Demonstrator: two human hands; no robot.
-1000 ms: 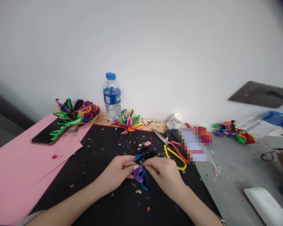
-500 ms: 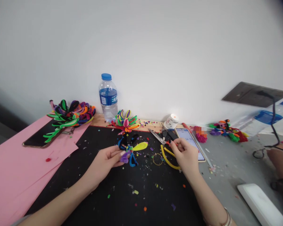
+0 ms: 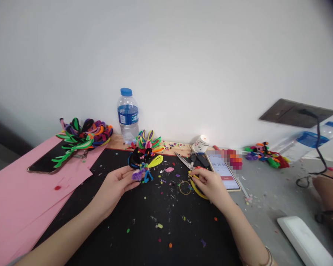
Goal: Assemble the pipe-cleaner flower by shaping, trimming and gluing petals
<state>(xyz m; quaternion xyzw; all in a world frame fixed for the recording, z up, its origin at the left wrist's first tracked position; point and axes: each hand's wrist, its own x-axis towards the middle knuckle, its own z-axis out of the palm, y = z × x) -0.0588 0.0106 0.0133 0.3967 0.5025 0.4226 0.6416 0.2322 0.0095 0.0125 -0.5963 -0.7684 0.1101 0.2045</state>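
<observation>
Two hands work over the black mat (image 3: 144, 236) on the desk (image 3: 269, 199). The left hand (image 3: 113, 186) has its fingers (image 3: 131, 181) pinched on the base of a small pipe-cleaner flower (image 3: 143, 164), whose black, blue, purple and yellow loops stand up just above the fingertips. The right hand (image 3: 208, 183) lies on the mat well apart from it, fingers curled around the yellow handles of the pliers (image 3: 197, 184), which rest flat under the palm. Just left of those fingers lies a thin wire ring (image 3: 184, 187); just beyond them are the scissors (image 3: 184, 160) and, to the right, a phone (image 3: 223, 173) with its screen lit. A water bottle (image 3: 127, 114) stands well beyond the left fingers, by the wall. Coloured scraps dot the mat between both hands
</observation>
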